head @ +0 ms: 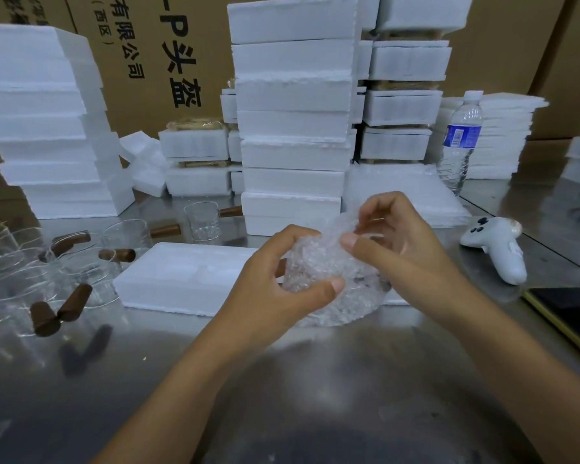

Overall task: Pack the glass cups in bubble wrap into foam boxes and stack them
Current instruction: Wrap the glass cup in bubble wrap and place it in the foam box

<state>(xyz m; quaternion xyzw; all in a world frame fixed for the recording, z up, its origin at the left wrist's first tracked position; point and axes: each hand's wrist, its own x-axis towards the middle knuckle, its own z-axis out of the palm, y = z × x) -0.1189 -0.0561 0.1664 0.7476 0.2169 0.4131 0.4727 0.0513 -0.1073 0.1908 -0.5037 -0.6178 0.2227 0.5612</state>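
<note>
A bundle of bubble wrap (329, 283) is held just above the steel table (315, 380) at centre, with a brown handle end showing at its left side. My left hand (275, 279) grips the bundle from the left, thumb across its front. My right hand (395, 236) pinches the wrap's upper edge. Behind the bundle lies an open white foam box (185, 279) with moulded recesses. Several bare glass cups with brown wooden handles (81, 269) stand and lie at the left. A tall stack of closed foam boxes (293, 122) rises behind.
More foam stacks stand at the far left (47, 128) and back right (402, 105). A water bottle (459, 142), a white controller (496, 249) and a dark phone (570, 313) sit at the right. Cardboard cartons (168, 61) wall the back.
</note>
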